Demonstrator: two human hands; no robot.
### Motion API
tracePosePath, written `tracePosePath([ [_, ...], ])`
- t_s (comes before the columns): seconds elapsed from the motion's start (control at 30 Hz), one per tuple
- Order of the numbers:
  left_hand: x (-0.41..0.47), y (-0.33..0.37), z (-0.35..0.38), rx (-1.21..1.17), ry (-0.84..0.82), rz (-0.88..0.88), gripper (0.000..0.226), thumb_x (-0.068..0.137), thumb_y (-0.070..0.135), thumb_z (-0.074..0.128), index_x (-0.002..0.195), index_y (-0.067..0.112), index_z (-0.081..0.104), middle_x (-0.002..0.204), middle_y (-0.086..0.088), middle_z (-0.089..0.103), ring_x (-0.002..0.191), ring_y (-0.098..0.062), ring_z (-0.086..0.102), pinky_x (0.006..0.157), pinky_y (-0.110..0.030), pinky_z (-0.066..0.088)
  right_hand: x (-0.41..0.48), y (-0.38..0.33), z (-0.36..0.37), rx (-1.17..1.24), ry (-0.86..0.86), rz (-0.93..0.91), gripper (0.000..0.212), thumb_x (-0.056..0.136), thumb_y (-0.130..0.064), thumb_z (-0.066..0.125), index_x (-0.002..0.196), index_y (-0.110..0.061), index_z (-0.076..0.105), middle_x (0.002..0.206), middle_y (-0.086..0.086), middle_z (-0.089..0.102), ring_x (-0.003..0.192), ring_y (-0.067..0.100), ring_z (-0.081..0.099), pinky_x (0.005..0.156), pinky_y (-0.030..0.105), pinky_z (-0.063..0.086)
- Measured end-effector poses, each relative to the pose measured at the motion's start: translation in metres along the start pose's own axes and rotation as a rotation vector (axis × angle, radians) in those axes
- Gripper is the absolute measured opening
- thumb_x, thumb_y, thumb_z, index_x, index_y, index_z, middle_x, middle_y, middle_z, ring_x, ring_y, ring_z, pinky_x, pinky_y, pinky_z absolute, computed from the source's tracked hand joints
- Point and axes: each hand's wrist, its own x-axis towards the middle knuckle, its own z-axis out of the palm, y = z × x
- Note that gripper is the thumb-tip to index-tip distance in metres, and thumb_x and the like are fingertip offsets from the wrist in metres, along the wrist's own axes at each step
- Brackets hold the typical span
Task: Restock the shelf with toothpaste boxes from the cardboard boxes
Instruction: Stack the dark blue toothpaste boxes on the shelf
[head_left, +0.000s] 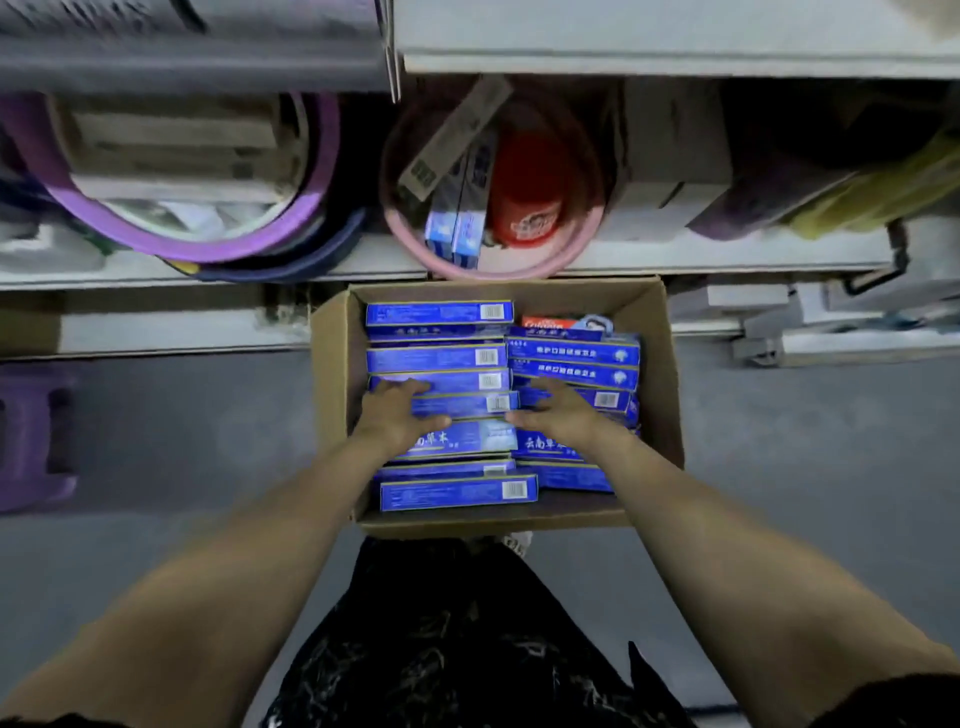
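Left hand (397, 410): palm down, fingers extended and resting on the blue toothpaste boxes (439, 358) in the 9 o'clock stack, thumb stretched toward 3 o'clock; not wrapped round any box.
Right hand (563, 415): palm down, fingers extended over the 3 o'clock stack, thumb pointing toward 9 o'clock, close to the left thumb; no box clasped.
Toothpaste boxes: two flat-lying stacks side by side directly under both hands, long sides running 9 to 3 o'clock, several barcodes facing up.
Cardboard box (332, 364): open-topped, on the grey floor, holding both stacks; one red pack (545, 322) at its 1 o'clock corner.
Shelf (727, 249): at 12 o'clock from the cardboard box.
Pink basin (519, 270): on the shelf edge, with more packs inside.
Purple stool (31, 441): far out at 9 o'clock.
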Motion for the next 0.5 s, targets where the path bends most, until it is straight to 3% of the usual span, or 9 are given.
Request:
tracePosePath([
  [0.13,0.011,-0.012,0.008,-0.071,0.032,-0.056,0.068,0.078,0.051,0.074,0.137,0.027,0.051,0.14,-0.01,0.043,0.132,-0.03,0.04,0.111,-0.035,0.033,0.015,0.001,0.012,0.098,-0.002,0.028,0.089,0.081,-0.032,0.082,0.152,-0.024,0.029,0.143,0.003,0.049,0.127,0.024,0.05,0.102,0.038,0.043],
  [0.33,0.022,-0.016,0.01,-0.12,0.099,-0.059,0.065,0.077,0.048,0.077,0.133,0.025,0.054,0.141,-0.007,0.041,0.134,-0.025,0.038,0.11,-0.033,0.032,0.029,0.0,0.02,0.157,-0.004,0.026,0.098,0.081,-0.032,0.081,0.157,-0.028,0.019,0.153,0.008,0.04,0.137,0.029,0.044,0.113,0.046,0.038],
  [0.5,0.024,-0.019,0.01,-0.165,0.121,-0.04,0.062,0.077,0.041,0.079,0.132,0.022,0.056,0.14,-0.006,0.043,0.13,-0.023,0.043,0.103,-0.025,0.035,0.028,-0.006,0.025,0.192,-0.003,0.005,0.093,0.085,-0.022,0.079,0.156,-0.024,0.019,0.139,0.001,0.047,0.132,0.024,0.046,0.105,0.036,0.039],
])
